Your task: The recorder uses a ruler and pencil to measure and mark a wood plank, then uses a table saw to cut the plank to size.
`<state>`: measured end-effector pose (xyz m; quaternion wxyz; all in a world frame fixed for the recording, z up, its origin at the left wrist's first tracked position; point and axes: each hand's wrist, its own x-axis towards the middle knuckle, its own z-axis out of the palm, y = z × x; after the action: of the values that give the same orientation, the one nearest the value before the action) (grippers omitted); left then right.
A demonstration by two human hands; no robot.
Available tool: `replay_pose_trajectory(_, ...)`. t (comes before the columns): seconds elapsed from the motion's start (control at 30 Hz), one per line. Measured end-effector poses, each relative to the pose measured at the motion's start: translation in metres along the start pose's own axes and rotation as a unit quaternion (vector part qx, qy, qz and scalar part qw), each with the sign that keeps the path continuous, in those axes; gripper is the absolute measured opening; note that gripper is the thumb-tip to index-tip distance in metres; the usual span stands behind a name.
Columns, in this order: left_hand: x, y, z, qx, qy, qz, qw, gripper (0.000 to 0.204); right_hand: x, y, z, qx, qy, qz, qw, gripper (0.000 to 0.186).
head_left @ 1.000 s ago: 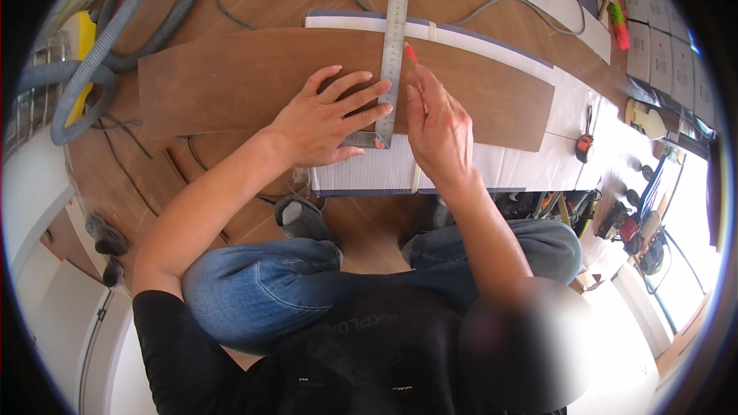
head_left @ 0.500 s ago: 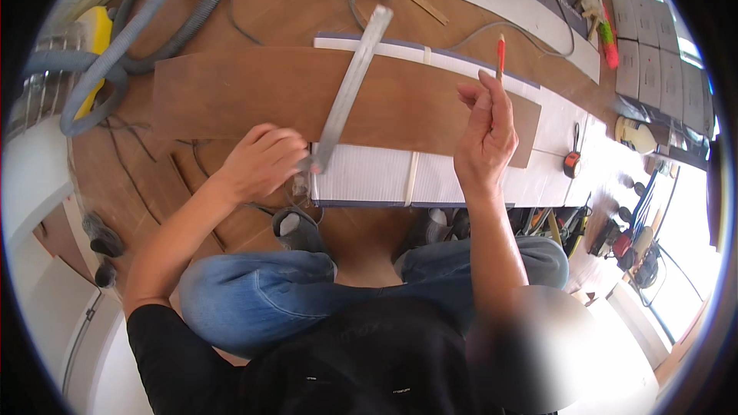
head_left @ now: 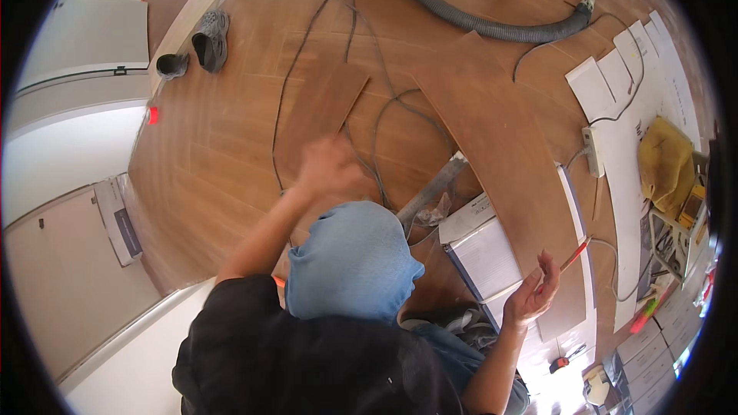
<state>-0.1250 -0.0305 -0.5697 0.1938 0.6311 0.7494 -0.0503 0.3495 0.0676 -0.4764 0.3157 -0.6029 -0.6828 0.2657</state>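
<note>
My left hand, blurred, is at the lower end of a short brown plank on the floor; whether it touches it is unclear. My right hand holds a red pencil over a long brown plank, which lies across a flat white carton. A steel square lies at the long plank's near edge, away from both hands. My blue-clad knee is below my left hand.
Grey hoses and loose cables lie beyond the planks. White cardboard, a power strip, a khaki bag and a tape measure are at the right. Shoes stand by the white wall at the upper left.
The view has swung to the left. My left hand has left the steel square and reached toward the short plank. My right hand, still with the pencil, has come away from the square.
</note>
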Motion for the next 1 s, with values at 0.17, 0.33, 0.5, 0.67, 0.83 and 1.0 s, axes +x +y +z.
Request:
replay_pose_trajectory(0.17, 0.055, -0.104, 0.012, -0.053, 0.012, -0.294, 0.954, 0.112, 0.015, 0.004, -0.065, -0.118, -0.032, -0.086, 0.989, 0.036)
replay_pose_trajectory(0.33, 0.027, -0.159, 0.001, -0.177, -0.048, -0.235, 0.955, 0.079, 0.048, 0.043, -0.173, -0.257, -0.004, -0.095, 0.962, 0.037)
replay_pose_trajectory(0.5, 0.012, -0.17, 0.018, -0.282, 0.175, -0.27, 0.904, 0.06, 0.002, 0.125, -0.285, -0.24, 0.165, 0.131, 0.948, 0.037)
replay_pose_trajectory(0.67, 0.014, 0.007, -0.16, 0.108, 0.132, -0.327, 0.929, 0.055, -0.083, 0.184, -0.316, -0.273, 0.153, 0.248, 0.917, 0.037)
replay_pose_trajectory(0.83, 0.083, 0.051, -0.269, -0.031, 0.272, -0.031, 0.961, 0.053, -0.111, 0.256, -0.276, -0.117, 0.145, 0.28, 0.942, 0.037)
replay_pose_trajectory(1.0, 0.181, 0.356, -0.258, -0.177, 0.059, 0.333, 0.924, 0.044, -0.136, 0.307, -0.231, -0.083, 0.197, 0.181, 0.96, 0.041)
